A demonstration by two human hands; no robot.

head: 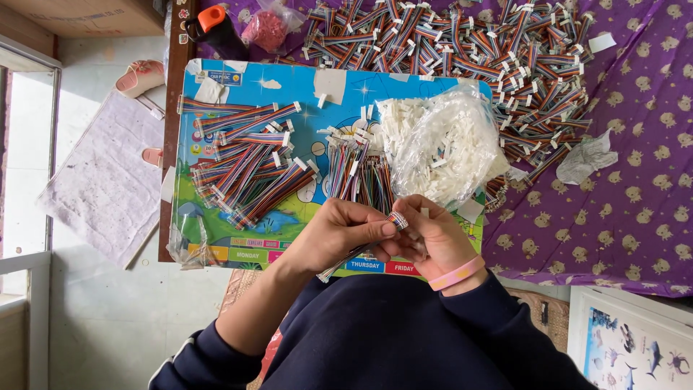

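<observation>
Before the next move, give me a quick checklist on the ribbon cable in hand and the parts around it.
1. Cable held by both hands: ok, left hand and right hand pinch it.
2. Cable end clear to see: ok, at the fingertips.
3. Connector on that end: cannot tell, too small.
4. Bag of white connectors close by: ok, just beyond the hands.
5. Loose cables next to hand: ok, on the board.
6. Sorted pile apart from them: ok.

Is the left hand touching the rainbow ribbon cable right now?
Touching. The head view shows the left hand pinching the end of the ribbon cable between thumb and fingertips, with no gap; the right hand is against it too.
</observation>
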